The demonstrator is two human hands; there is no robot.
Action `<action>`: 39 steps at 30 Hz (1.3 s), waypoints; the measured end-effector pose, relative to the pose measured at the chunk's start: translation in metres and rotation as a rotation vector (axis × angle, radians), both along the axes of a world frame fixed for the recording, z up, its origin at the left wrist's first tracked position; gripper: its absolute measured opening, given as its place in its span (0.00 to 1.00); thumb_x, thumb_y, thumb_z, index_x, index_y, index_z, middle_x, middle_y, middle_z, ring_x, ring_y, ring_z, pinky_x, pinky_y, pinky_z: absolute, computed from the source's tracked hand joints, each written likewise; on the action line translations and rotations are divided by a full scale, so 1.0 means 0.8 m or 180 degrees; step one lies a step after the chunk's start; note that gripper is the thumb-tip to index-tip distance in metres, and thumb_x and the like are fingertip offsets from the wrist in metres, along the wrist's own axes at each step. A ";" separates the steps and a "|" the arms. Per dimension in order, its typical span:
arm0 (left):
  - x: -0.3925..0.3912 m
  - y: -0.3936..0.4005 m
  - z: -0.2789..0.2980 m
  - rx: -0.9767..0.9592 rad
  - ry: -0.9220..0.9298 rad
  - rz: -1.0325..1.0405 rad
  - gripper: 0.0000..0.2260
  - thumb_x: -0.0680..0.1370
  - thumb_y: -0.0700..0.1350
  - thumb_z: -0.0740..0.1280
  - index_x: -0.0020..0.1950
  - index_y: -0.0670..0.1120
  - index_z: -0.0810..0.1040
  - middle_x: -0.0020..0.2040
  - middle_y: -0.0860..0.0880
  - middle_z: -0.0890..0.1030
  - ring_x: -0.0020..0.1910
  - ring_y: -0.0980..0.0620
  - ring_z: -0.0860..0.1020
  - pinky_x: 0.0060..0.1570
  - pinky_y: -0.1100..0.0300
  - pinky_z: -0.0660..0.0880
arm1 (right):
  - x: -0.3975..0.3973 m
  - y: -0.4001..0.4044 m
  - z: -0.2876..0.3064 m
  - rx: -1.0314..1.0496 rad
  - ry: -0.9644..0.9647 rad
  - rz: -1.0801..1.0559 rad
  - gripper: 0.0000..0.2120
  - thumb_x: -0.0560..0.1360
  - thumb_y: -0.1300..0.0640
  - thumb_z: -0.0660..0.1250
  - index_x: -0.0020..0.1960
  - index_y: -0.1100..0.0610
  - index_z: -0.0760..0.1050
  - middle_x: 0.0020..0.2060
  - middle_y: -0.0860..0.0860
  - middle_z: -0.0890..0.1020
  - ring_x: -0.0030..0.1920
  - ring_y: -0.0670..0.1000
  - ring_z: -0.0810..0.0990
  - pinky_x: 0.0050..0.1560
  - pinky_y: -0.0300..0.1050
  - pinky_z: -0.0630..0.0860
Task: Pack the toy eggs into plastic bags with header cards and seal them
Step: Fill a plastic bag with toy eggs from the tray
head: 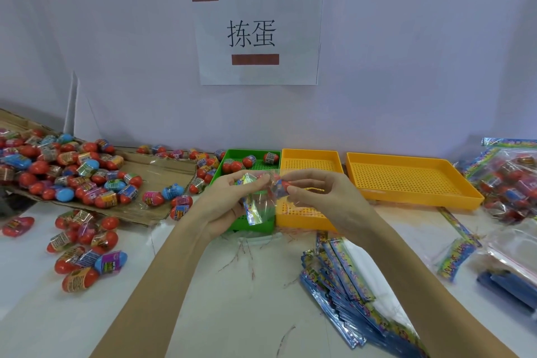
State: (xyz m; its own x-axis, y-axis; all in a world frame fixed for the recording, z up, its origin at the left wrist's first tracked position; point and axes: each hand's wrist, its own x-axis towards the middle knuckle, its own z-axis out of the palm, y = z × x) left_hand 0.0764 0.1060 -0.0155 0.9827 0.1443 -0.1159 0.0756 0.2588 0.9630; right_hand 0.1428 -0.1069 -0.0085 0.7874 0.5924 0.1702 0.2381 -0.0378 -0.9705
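A toy egg (283, 184), red with a blue label, is pinched at the fingertips of the right hand (313, 192), right at the mouth of a small clear plastic bag (257, 200). The left hand (232, 197) holds this bag up by its top, fingers curled around the shiny header card (252, 209), above the green tray (229, 160). I think the step in hand is filling: the egg is at the opening but not yet clearly inside. The next move asks the left hand to keep the mouth wide while the right pushes the egg down; the film is thin and can fold shut.

Around them, the white table (232, 299) carries two orange trays (406, 177), a fan of empty bags with cards (343, 285) near the right arm, and filled bags (511, 180) at the far right. Loose eggs (84, 177) lie heaped on cardboard (157, 171) at the left. On the pale wall hangs a paper sign (258, 35).
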 end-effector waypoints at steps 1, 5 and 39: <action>0.000 -0.002 0.001 -0.0085 0.0000 -0.0009 0.18 0.76 0.44 0.75 0.65 0.41 0.82 0.60 0.39 0.85 0.59 0.40 0.85 0.57 0.47 0.84 | -0.001 0.001 -0.001 0.0044 0.0014 -0.0037 0.09 0.79 0.57 0.73 0.57 0.49 0.85 0.48 0.47 0.88 0.49 0.47 0.87 0.47 0.38 0.82; -0.001 -0.012 0.006 -0.0178 0.0045 -0.0115 0.18 0.77 0.47 0.74 0.64 0.40 0.82 0.59 0.40 0.86 0.54 0.44 0.86 0.48 0.55 0.85 | -0.001 0.001 -0.002 0.0081 0.0058 -0.0171 0.08 0.79 0.59 0.72 0.58 0.53 0.84 0.48 0.47 0.88 0.49 0.46 0.87 0.46 0.36 0.81; -0.012 0.007 0.014 0.1963 -0.0640 -0.0395 0.21 0.70 0.54 0.82 0.61 0.62 0.82 0.51 0.52 0.87 0.50 0.54 0.85 0.51 0.61 0.78 | -0.017 0.002 0.028 -0.0056 -0.2197 -0.0941 0.11 0.78 0.60 0.62 0.52 0.50 0.82 0.35 0.40 0.86 0.42 0.42 0.85 0.64 0.56 0.76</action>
